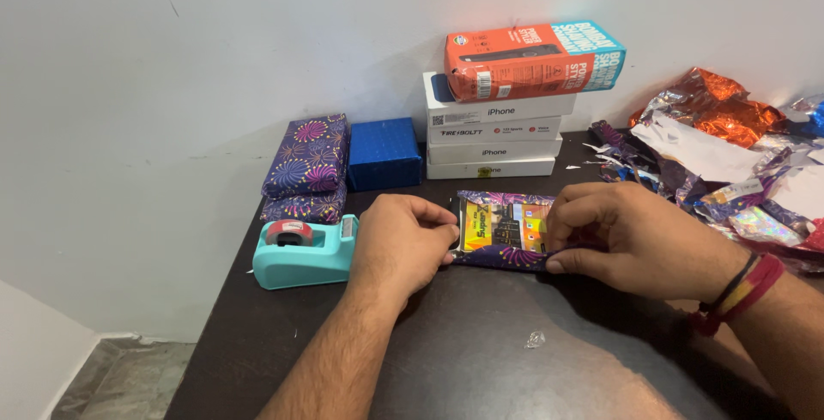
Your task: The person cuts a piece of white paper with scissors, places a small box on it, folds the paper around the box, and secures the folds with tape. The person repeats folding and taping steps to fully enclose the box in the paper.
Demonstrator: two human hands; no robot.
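Observation:
A small box with a yellow and orange printed face (505,224) lies on purple patterned wrapping paper (506,257) on the dark table (481,351). My left hand (403,244) presses the paper's folded edge at the box's left end, fingers curled. My right hand (627,235) holds the paper against the box's right side, thumb on the near fold. A red and black band sits on my right wrist.
A teal tape dispenser (305,253) stands left of my left hand. Behind it lie two purple wrapped parcels (307,158) and a blue wrapped box (383,154). Several white boxes (493,141) are stacked under an orange carton (532,60). Crumpled foil paper (730,154) fills the right.

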